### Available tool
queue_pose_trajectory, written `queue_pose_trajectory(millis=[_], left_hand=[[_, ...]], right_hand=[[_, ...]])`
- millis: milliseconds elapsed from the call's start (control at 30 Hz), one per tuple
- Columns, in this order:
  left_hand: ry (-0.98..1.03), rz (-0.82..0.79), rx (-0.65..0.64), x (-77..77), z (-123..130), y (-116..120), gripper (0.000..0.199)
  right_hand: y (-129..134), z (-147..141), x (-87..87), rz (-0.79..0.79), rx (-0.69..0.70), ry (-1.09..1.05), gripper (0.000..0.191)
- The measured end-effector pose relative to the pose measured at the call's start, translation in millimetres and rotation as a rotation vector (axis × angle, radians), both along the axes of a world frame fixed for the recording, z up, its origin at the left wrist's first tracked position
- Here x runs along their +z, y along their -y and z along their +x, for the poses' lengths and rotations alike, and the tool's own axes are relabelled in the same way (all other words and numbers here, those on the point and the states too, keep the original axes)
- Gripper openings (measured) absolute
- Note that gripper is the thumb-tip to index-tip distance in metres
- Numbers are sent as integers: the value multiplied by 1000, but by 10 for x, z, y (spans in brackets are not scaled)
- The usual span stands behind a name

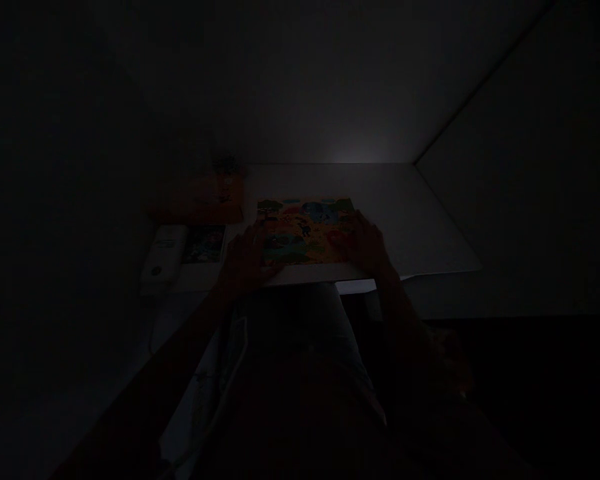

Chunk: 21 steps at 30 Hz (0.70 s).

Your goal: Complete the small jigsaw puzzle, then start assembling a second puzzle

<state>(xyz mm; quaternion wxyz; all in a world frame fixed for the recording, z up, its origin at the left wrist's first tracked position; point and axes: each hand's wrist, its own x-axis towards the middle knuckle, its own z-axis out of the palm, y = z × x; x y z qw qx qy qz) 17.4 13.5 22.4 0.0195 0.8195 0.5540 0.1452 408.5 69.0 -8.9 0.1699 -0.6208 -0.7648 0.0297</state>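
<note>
The scene is very dark. A flat, colourful rectangular picture [305,230] with trees and animal shapes lies on the white table [380,213]; whether it is a jigsaw puzzle or a printed board, I cannot tell. My left hand [245,263] rests at its left edge, fingers stretched forward and the thumb along the near-left corner. At the right edge lies my right hand [369,247], its fingers extended along the side and its thumb reaching onto the picture. Both hands look open and touch the picture's borders.
An orange box [220,200] stands at the back left. In front of it are a white oblong object [165,253] and a dark printed card [205,244]. Walls [305,100] close off the table's back and right side. My legs [300,320] are below its front edge.
</note>
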Motion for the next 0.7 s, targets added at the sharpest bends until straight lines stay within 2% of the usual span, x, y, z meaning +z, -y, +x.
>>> queue_pose_trajectory(millis=[100, 167, 367, 500, 567, 700], left_hand=[[-37, -21, 6, -17, -4, 1, 91], [-47, -34, 7, -22, -6, 2, 90], [-33, -19, 5, -6, -6, 0, 87], [27, 12, 25, -6, 2, -4, 106], [12, 0, 24, -14, 2, -9, 103], [-65, -33, 7, -46, -10, -13, 86]], right_hand=[[-1, 0, -12, 21, -8, -1, 112], [-1, 7, -18, 30, -3, 6, 116], [-1, 27, -14, 7, 14, 12, 95], [0, 19, -2, -3, 37, 32, 91], [3, 9, 2, -6, 16, 20, 99], [-1, 1, 4, -3, -12, 5, 120]])
